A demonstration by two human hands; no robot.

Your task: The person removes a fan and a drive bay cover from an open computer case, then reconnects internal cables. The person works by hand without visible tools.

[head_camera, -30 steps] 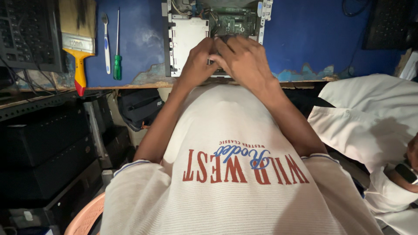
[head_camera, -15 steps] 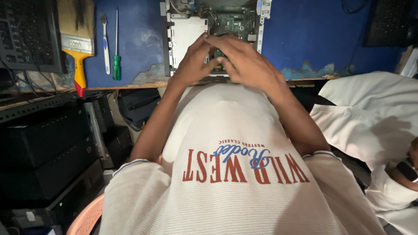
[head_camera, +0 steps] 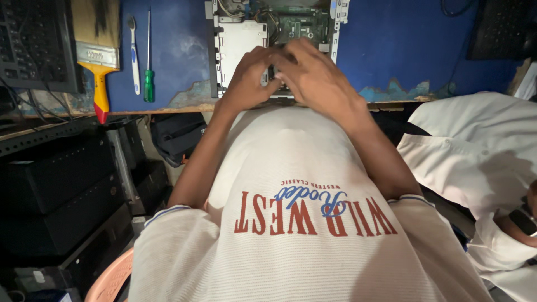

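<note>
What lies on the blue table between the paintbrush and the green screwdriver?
In the head view, a toothbrush lies between the paintbrush and the green screwdriver on the blue table, apart from both.

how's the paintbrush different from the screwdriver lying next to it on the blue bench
The paintbrush is broad and flat, with a metal band and a yellow handle tipped red; the screwdriver is thin, a bare metal shaft on a green handle. The paintbrush lies nearer the keyboard, the screwdriver nearer the open computer case. Both lie handle toward the bench edge, away from both hands.
</note>
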